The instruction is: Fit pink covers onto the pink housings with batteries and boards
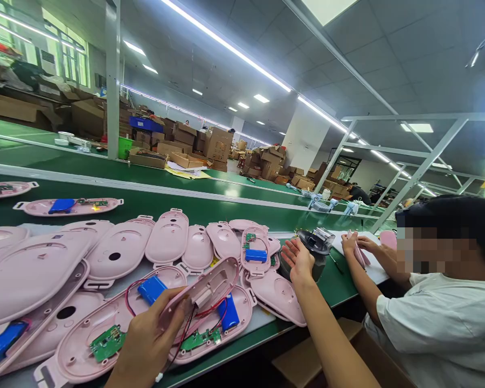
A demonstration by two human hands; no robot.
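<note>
My left hand (151, 334) grips the end of a pink shell (222, 275), tilted up with its hollow inside showing and a white part in it. Red and black wires run from it; a white plug hangs below my fingers. Beneath it lies an open pink shell (242, 312) with a blue battery (228, 312) and a green circuit board (196, 339). Another open shell (75, 353) to the left holds a green board (107, 343) and a blue battery (152, 290). My right hand (299, 258) is raised, palm up, fingers spread and holding nothing, beside a dark lidded container (319, 258).
Many pink shells (117, 248) are piled on the left and middle of the green table (210, 202). At the right a person (440, 312) in a white shirt handles a pink part. A screwdriver (337, 264) lies near the dark container. Metal posts (113, 81) rise behind.
</note>
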